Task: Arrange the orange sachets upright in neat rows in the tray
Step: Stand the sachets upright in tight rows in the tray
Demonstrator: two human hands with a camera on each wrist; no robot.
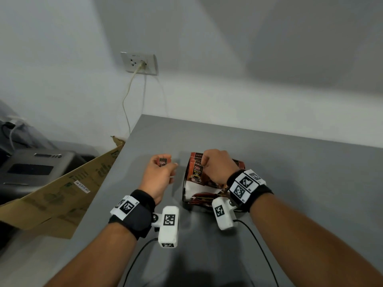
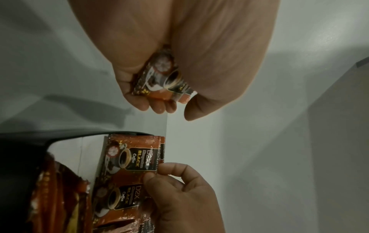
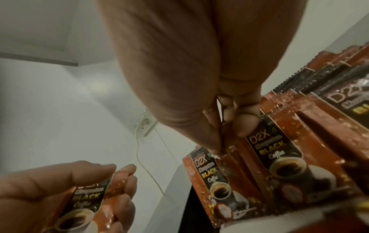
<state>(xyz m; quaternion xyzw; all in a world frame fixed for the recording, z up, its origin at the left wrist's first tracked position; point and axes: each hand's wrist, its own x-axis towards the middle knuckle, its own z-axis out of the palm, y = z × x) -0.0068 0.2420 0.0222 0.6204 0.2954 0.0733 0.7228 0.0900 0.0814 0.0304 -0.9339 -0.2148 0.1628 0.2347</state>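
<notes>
A grey table [image 1: 269,162] stands against a pale wall, filling the lower right of the head view. Just right of the frame's middle sits the tray [image 1: 185,195], a dark-rimmed container with a white inner wall. Orange sachets [image 1: 195,172] printed "D2X Black Coffee" stand upright in it, packed face to back in a row along its far side; more sachets lie flat lower in the tray.

The right hand [image 1: 217,165] is over that row, its fingers curled down. In the right wrist view its fingertips [image 3: 245,124] pinch the top edge of one upright sachet [image 3: 279,157], with another standing sachet [image 3: 211,181] just to its left in that frame.

The left hand [image 1: 159,175] is beside the tray, left of it in the head view and apart from it, raised above the table. Its fingers are closed around a single sachet [image 1: 162,162], whose dark printed top shows between thumb and fingers. The left wrist view shows that held sachet [image 2: 161,78] crumpled slightly within the curled fingers [image 2: 157,105].

Both wrists wear black bands with white marker blocks.

In the upper left of the head view a wall socket [image 1: 139,63] holds a plug, its cable [image 1: 126,100] hanging down behind the table. A flattened cardboard box [image 1: 62,193] leans at the table's left edge, and a grey machine [image 1: 31,168] sits further left.
</notes>
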